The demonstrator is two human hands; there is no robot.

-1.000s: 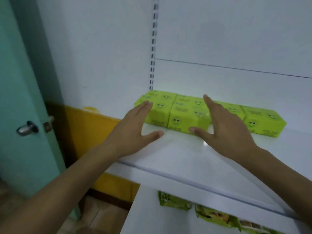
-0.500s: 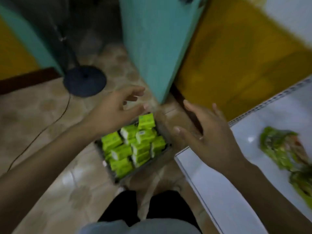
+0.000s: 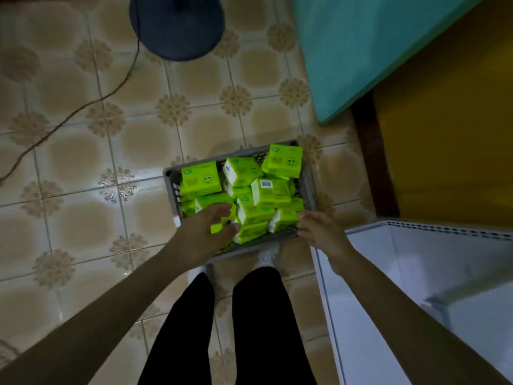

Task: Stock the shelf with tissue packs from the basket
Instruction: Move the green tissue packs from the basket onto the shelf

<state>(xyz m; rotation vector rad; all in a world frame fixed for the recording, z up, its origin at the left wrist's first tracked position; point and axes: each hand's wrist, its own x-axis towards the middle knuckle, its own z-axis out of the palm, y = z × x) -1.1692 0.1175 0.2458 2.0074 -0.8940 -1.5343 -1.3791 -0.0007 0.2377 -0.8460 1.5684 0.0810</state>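
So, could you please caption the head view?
Left hand grips a green tissue pack in the grey basket; right hand reaches in.

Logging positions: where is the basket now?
In the head view the grey basket sits on the tiled floor, centre, ahead of the person's feet and left of the white shelf.

Dim, murky indoor light over the tiled floor (image 3: 83,162), broken by one white glare patch (just left of the basket (image 3: 171,187)). The lime tissue packs (image 3: 272,190) glow brightest. The left hand (image 3: 205,232) and the tissue pack (image 3: 218,227) beneath it smear softly. Lines bow toward the wide-angle edges and the lower corners darken.
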